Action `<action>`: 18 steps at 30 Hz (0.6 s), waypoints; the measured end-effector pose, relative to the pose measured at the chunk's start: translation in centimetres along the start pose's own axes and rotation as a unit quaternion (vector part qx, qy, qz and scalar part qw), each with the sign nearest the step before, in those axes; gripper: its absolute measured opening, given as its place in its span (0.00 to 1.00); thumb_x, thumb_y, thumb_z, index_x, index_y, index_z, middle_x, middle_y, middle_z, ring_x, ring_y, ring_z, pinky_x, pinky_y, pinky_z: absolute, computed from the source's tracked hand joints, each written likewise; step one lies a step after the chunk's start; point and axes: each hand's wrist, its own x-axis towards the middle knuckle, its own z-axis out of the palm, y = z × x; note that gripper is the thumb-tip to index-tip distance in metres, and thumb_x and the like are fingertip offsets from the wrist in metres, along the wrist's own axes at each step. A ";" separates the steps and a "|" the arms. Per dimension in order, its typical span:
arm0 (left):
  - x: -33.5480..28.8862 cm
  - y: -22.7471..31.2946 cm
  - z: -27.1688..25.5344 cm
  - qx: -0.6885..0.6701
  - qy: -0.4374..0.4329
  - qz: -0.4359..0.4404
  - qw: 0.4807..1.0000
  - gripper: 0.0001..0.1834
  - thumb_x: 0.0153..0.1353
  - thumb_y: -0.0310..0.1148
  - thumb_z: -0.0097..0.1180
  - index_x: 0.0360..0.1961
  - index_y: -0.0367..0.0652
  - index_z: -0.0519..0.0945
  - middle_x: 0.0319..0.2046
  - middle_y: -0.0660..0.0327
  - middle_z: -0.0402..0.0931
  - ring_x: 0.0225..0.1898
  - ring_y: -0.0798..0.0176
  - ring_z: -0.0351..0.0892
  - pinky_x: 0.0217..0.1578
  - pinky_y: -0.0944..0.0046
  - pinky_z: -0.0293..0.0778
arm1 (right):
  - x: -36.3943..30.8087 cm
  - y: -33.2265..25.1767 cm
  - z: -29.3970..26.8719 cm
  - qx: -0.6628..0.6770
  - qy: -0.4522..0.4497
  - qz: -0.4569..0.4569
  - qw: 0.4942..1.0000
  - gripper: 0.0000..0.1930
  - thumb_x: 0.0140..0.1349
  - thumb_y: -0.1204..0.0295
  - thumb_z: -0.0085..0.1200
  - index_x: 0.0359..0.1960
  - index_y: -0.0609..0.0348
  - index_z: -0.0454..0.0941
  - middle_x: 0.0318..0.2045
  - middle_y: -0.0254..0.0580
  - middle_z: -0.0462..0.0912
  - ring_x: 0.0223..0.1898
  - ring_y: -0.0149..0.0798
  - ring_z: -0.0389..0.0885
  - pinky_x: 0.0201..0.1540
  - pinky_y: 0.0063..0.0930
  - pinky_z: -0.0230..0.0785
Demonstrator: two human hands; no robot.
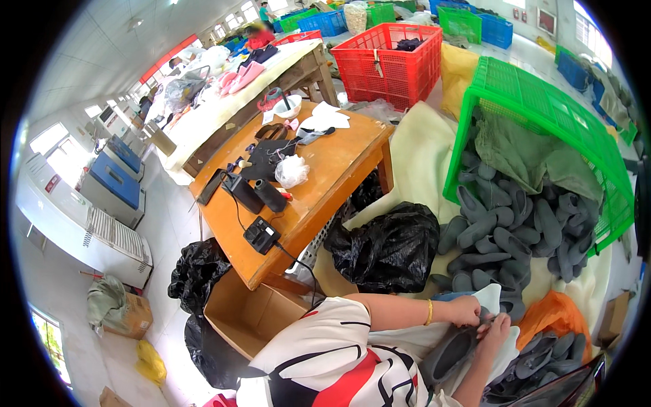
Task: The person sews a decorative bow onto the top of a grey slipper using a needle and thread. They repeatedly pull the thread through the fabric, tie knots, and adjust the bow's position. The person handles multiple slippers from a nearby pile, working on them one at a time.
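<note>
My left hand [466, 310], with a gold bracelet on its wrist, is closed with its fingertips pinching a small grey soft piece [484, 315]. My right hand [496, 331] grips the same piece from the other side, its fingers bent close to the left hand's. The piece looks like part of a grey slip-on shoe, mostly covered by my fingers. Just below the hands, a grey slip-on shoe [446, 357] lies on my lap with its opening up. Whether it joins the pinched piece I cannot tell. White material [489, 296] shows behind the hands.
A tipped green crate [542, 95] spills a heap of grey shoes [505, 230] ahead. More grey shoes [542, 363] lie beside an orange bag [557, 317] at right. A black plastic bag [386, 247], a wooden table [339, 163] and a cardboard box [251, 315] stand left.
</note>
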 end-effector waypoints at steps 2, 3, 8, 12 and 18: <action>0.1 0.2 0.0 0.007 0.001 0.010 1.000 0.11 0.49 0.35 0.60 0.19 0.37 0.82 0.14 0.57 0.78 0.16 0.64 0.79 0.20 0.64 0.74 | -1.3 -1.1 -1.0 0.037 -0.011 0.080 0.996 0.10 0.74 0.60 0.46 0.39 0.50 0.70 0.23 0.30 0.73 0.16 0.24 0.70 0.16 0.18 0.60; 0.1 0.2 0.0 0.007 -0.002 0.020 1.000 0.11 0.49 0.35 0.60 0.19 0.37 0.82 0.14 0.57 0.78 0.16 0.63 0.79 0.20 0.63 0.74 | -1.9 -1.2 -1.7 0.055 -0.018 0.121 0.991 0.10 0.74 0.59 0.47 0.39 0.49 0.70 0.22 0.30 0.73 0.17 0.24 0.70 0.16 0.18 0.60; 0.0 -0.7 0.7 0.045 0.026 0.050 0.997 0.11 0.47 0.35 0.58 0.17 0.37 0.80 0.14 0.54 0.77 0.16 0.58 0.79 0.21 0.58 0.74 | -2.0 0.6 -14.2 0.380 0.059 0.142 0.912 0.09 0.73 0.61 0.49 0.36 0.50 0.72 0.18 0.23 0.67 0.19 0.22 0.65 0.20 0.16 0.64; 1.0 -2.3 1.9 0.126 0.093 0.132 0.979 0.10 0.44 0.34 0.58 0.16 0.36 0.80 0.17 0.49 0.78 0.20 0.50 0.80 0.24 0.54 0.75 | -1.7 3.1 -31.8 0.370 0.107 -0.131 0.913 0.02 0.68 0.78 0.46 0.36 0.61 0.68 0.25 0.35 0.69 0.26 0.31 0.71 0.52 0.25 0.77; 0.1 -0.8 1.9 0.145 0.089 0.144 0.975 0.12 0.42 0.36 0.58 0.20 0.36 0.82 0.24 0.45 0.80 0.27 0.43 0.80 0.30 0.48 0.74 | -5.7 -1.2 -27.8 -0.054 0.315 -0.104 0.942 0.05 0.64 0.79 0.48 0.41 0.60 0.71 0.29 0.40 0.72 0.31 0.37 0.74 0.50 0.29 0.75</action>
